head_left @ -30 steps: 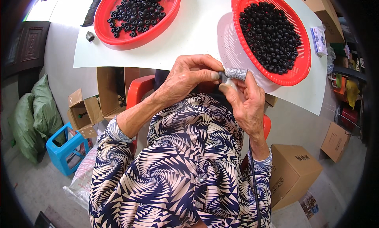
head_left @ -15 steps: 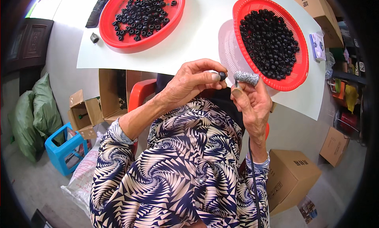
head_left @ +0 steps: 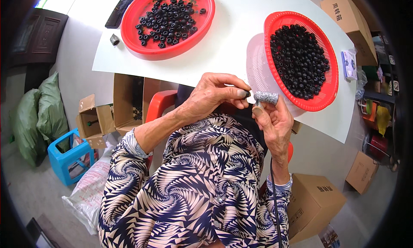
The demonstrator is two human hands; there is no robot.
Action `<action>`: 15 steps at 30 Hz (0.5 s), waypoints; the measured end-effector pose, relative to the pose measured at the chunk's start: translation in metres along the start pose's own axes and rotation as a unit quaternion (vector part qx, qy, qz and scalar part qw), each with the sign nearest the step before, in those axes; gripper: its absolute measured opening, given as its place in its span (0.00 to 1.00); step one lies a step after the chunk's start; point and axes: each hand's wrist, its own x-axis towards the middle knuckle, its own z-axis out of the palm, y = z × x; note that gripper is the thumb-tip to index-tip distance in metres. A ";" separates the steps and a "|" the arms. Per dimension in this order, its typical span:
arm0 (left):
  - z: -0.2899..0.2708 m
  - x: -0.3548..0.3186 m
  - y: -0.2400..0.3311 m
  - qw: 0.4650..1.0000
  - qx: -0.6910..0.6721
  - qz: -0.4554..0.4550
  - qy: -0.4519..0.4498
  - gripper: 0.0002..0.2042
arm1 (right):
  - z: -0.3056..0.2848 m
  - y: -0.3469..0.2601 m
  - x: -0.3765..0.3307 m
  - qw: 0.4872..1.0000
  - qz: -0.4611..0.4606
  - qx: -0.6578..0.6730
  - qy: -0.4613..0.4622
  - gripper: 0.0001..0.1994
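The white table (head_left: 232, 41) fills the upper part of the view. On it, at 11 o'clock, stands a red tray (head_left: 133, 22) with scattered small black parts, and at 2 o'clock a red basket (head_left: 275, 22) full of the same black pieces. A blue stool (head_left: 64, 157) is at 9 o'clock on the floor. Near the centre, the left hand (head_left: 213, 95) pinches a small black piece (head_left: 247, 93) between thumb and forefinger tips. Just beside it, toward 3 o'clock, the right hand (head_left: 275, 123) has its fingers closed around a grey speckled tool (head_left: 266, 97), which nearly touches the piece.
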 end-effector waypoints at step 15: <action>-0.010 0.005 -0.007 0.997 -0.071 0.029 -0.022 0.10 | -0.002 0.003 0.005 0.999 0.000 -0.033 -0.001 0.13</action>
